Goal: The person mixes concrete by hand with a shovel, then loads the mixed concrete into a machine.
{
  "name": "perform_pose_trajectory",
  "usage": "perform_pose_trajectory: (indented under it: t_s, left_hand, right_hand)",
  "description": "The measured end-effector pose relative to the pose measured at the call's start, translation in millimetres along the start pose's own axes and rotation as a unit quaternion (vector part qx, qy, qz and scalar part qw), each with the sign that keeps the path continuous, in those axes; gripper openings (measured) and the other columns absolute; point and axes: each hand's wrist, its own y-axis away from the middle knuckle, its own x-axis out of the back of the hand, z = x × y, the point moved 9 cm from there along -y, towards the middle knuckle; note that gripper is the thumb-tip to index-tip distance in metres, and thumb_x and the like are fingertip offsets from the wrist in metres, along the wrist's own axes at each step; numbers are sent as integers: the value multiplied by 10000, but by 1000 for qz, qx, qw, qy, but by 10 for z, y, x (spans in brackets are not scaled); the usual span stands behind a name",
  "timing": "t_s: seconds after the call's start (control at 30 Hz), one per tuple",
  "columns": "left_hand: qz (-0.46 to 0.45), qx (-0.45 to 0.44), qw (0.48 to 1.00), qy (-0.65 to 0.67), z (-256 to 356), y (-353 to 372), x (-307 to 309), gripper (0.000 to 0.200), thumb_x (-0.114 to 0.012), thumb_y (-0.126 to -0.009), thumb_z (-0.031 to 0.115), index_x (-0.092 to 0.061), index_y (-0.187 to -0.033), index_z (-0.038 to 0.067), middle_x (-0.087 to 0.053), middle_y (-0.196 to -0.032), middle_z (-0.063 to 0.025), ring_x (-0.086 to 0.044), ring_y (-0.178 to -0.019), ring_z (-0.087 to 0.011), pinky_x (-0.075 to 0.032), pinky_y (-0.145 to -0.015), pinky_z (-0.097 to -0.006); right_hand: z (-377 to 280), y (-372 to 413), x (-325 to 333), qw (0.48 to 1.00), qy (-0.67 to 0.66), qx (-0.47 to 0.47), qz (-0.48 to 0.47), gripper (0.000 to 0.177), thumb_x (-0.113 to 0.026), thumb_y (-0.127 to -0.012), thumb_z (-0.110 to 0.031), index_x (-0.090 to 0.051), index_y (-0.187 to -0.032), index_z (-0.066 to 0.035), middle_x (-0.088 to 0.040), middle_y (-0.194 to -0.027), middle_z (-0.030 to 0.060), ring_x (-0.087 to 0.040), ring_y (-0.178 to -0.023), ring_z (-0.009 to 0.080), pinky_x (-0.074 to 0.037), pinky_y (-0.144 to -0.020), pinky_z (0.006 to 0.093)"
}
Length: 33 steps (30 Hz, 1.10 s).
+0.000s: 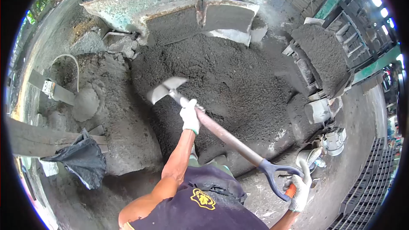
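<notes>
A shovel [230,138] slants across the view over a heap of dark grey, damp-looking mix [238,76]. My left hand [190,117], in a white glove, is closed around the shaft close to the blade. The shovel's blade [168,88] is slightly blurred and hangs above the left part of the heap; no load shows on it. At the other end, my right hand [301,189], also gloved, grips the orange bar of the dark blue D-handle, its fingers partly hidden.
A worn green metal hopper [166,0] stands behind the heap. On the right, a machine tray [324,57] is piled with grey mix, with a motor [334,141] below it. Black slatted racks [362,187] line the lower right. A dark cloth [83,159] hangs from a beam at left.
</notes>
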Motion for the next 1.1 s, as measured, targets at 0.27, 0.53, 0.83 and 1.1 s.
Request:
perform_pose_trajectory:
  t_s: [0.27, 0.53, 0.83, 1.1]
  left_hand:
    - [-147, 9, 988, -49, 65, 747, -1171, 290, -742, -870, 56, -565, -1096, 15, -613, -810, -96, -640, -575, -239, -589, -534, -402]
    - [-138, 61, 980, -130, 191, 533, -1634, 323, -706, -884, 30, -537, -1159, 8, -630, -735, -114, -666, -560, -245, -574, -512, -399]
    - [-103, -1, 976, -193, 713, -2632, -2020, 160, -758, -838, 118, -634, -866, 22, -607, -653, -91, -606, -494, -243, -541, -463, -401]
    - [-83, 39, 974, -208, -152, -1535, -1353, 176, -741, -829, 71, -617, -949, 34, -610, -674, -78, -615, -481, -223, -537, -434, -388]
  right_hand:
    - [1739, -231, 950, 984, -77, -117, 113, 285, -625, -832, -105, -621, -1104, -17, -602, -719, 77, -577, -504, 198, -510, -445, 332]
    - [2117, -200, 235, 945, -149, -221, 188, 85, -638, -818, -145, -571, -829, -93, -509, -643, 22, -495, -482, 169, -481, -459, 333]
    - [1678, -1162, -2219, 941, -224, -229, 108, 71, -620, -889, -56, -572, -939, -73, -468, -657, 23, -490, -524, 161, -489, -477, 367]
    - [3137, -617, -1063, 904, -264, -298, 155, 91, -570, -819, -65, -531, -740, -89, -447, -618, 2, -442, -495, 141, -389, -434, 298]
